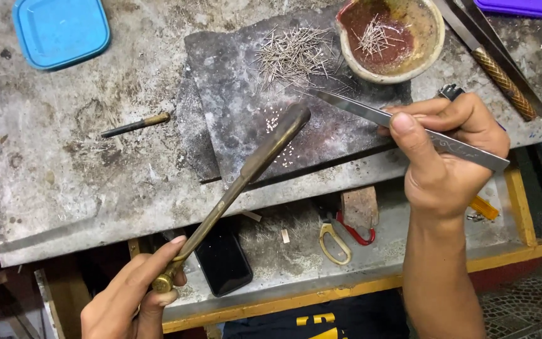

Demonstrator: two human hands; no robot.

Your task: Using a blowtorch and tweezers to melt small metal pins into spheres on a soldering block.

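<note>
My left hand (pixel 130 298) grips the brass end of a long torch-like tool (pixel 246 172), whose dark nozzle reaches up over a charred grey slab (pixel 233 81). My right hand (pixel 450 147) pinches long steel tweezers (pixel 371 113); their tips point left toward the nozzle, just above the slab. Tiny pale beads (pixel 278 129) lie on the slab near the nozzle. A heap of thin metal wire bits (pixel 293 53) sits at the slab's far side.
A ceramic bowl (pixel 431 53) with reddish liquid and wire bits stands at the back right. A blue lid (pixel 61 28) lies back left, a small dark rod (pixel 136 124) on the bench. Below, a drawer holds a black phone (pixel 224 260), pliers (pixel 340 238) and a wood block (pixel 359 207).
</note>
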